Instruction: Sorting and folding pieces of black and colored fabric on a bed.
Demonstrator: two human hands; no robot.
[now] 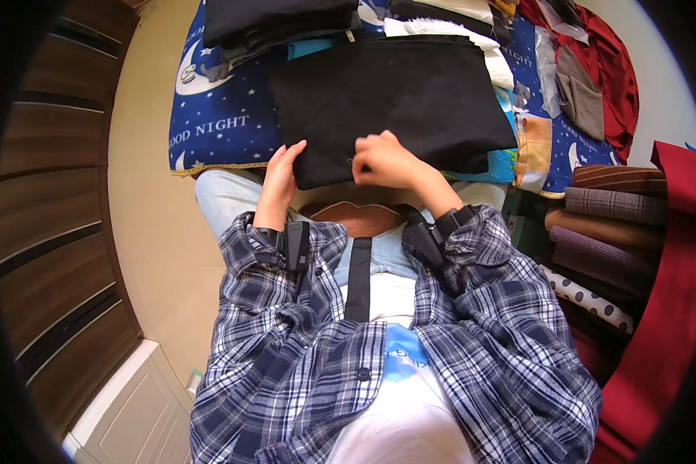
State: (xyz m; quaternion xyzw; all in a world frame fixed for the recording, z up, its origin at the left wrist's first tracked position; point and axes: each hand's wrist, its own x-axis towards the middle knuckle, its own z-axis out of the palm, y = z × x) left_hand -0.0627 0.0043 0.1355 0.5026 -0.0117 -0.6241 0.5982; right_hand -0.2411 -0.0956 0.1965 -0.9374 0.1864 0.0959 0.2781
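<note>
A large black folded cloth [398, 93] lies spread in front of me, its near edge reaching over my lap. At its near left corner, my left hand [282, 174] grips the edge, with the fingers partly hidden by the cloth. Close to the middle of the near edge is my right hand [387, 161], its fingers curled in a closed shape over the cloth. Whatever it pinches, if anything, is too small to make out. A tiny pale mark shows on the cloth beside those fingers.
Beneath lies a blue patterned blanket [224, 127]. Dark folded clothes [278, 23] and white cloth [441, 29] sit at the back. Red fabric [615, 77] is heaped far right. Fabric rolls [615, 205] are stacked at right beside a long red cloth [661, 332]. Brown panelling [62, 170] stands left.
</note>
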